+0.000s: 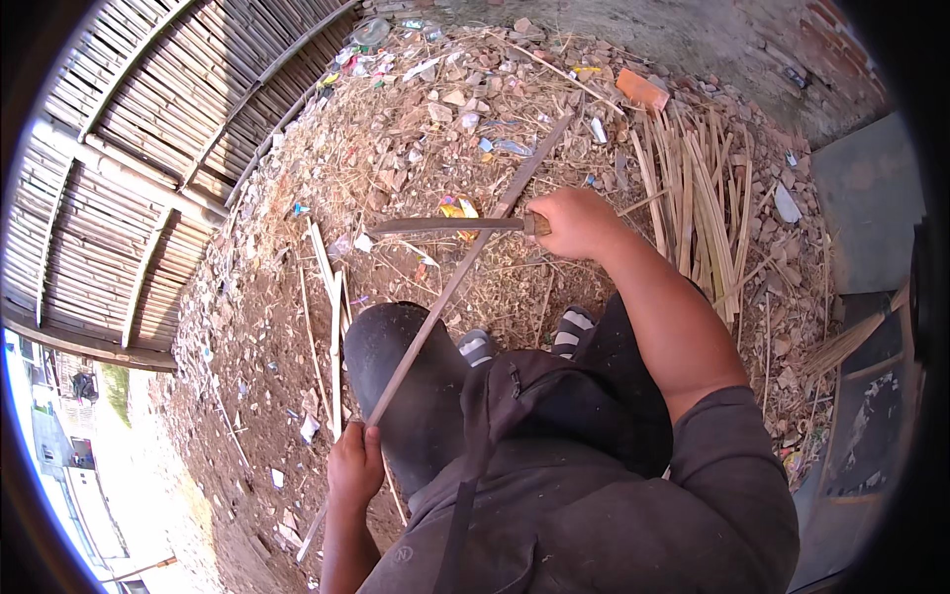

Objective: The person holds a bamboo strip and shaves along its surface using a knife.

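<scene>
Holding knife (445, 225) over littered ground (255, 297), fence (163, 84) alongside

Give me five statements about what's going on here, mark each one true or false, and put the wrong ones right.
1. The right hand holds a knife. True.
2. The left hand holds a bottle. False: it grips a long strip near its lower end.
3. The knife's blade points toward the person's left. True.
4. The large pile of pale strips lies on the person's left. False: it lies on the right, beyond the right forearm; only a few strips lie on the left.
5. An orange brick lies near the far end of that pile. True.
</scene>
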Available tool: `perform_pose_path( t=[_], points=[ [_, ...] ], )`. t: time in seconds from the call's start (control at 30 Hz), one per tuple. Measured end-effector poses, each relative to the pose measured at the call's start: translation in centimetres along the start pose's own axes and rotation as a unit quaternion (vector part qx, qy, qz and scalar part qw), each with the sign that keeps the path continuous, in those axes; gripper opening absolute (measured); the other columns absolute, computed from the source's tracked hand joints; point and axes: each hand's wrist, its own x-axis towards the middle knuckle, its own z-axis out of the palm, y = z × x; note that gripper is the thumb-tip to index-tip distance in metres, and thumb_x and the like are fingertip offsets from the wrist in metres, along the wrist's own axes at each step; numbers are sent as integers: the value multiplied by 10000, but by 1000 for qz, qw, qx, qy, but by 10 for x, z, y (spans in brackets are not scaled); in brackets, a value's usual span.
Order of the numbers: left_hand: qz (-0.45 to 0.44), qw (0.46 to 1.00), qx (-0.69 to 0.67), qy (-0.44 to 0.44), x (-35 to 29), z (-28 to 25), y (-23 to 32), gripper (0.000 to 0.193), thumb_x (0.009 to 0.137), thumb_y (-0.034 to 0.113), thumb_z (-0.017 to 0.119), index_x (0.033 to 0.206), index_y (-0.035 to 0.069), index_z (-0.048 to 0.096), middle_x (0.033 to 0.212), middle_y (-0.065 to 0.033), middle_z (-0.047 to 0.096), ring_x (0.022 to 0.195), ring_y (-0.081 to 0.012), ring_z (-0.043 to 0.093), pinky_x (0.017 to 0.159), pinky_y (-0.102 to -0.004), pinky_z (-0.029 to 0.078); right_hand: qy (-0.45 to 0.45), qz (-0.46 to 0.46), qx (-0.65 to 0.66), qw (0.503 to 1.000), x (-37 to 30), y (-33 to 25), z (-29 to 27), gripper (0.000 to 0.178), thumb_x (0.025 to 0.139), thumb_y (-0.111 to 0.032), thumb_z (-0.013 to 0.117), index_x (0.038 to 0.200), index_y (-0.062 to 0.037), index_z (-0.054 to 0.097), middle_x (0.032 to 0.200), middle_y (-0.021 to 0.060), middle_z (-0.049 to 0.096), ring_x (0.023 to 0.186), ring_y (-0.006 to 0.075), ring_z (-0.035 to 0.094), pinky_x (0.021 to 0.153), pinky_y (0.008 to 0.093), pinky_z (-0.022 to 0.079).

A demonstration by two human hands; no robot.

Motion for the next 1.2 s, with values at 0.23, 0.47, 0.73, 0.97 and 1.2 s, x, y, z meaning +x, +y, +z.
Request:
perform_pose_path(
  t=[0.23,0.47,0.73,0.97,1.2],
  points=[
    [30,998,-55,-13,7,7,-18,375,1041,333,455,875,14,563,741,-247,620,727,-479,607,628,-545,446,-59,-53,102,992,3,-2,-16,311,769,-301,754,990,-91,691,852,152,688,855,348,680,744,458,518],
    [20,997,-64,-23,16,5,-20,452,1053,353,421,777,10,523,668,-253,576,679,-492,585,589,-543,430,63,11,136,989,9,15,-5,388,751,-309,779,970,-12,658,847,193,676,842,333,679,743,430,509],
    [24,1000,-14,0,25,11,-30,476,1039,388,442,758,15,534,676,-250,584,691,-489,588,594,-537,441,60,60,228,970,30,50,26,418,763,-296,757,1016,19,648,864,129,669,808,243,642,744,383,495],
    [16,998,-54,0,17,2,-25,453,1025,369,483,758,9,545,665,-249,576,663,-473,587,588,-526,443,-76,-48,-3,996,5,-22,-7,383,762,-274,733,1070,-48,701,946,191,708,883,339,692,802,423,536],
    [21,1000,-5,-8,24,-4,-19,430,1001,356,542,750,7,535,626,-238,561,633,-460,585,568,-512,431,71,141,185,970,26,64,25,439,769,-263,742,1102,11,660,981,191,700,916,317,679,818,405,520]
  ],
)
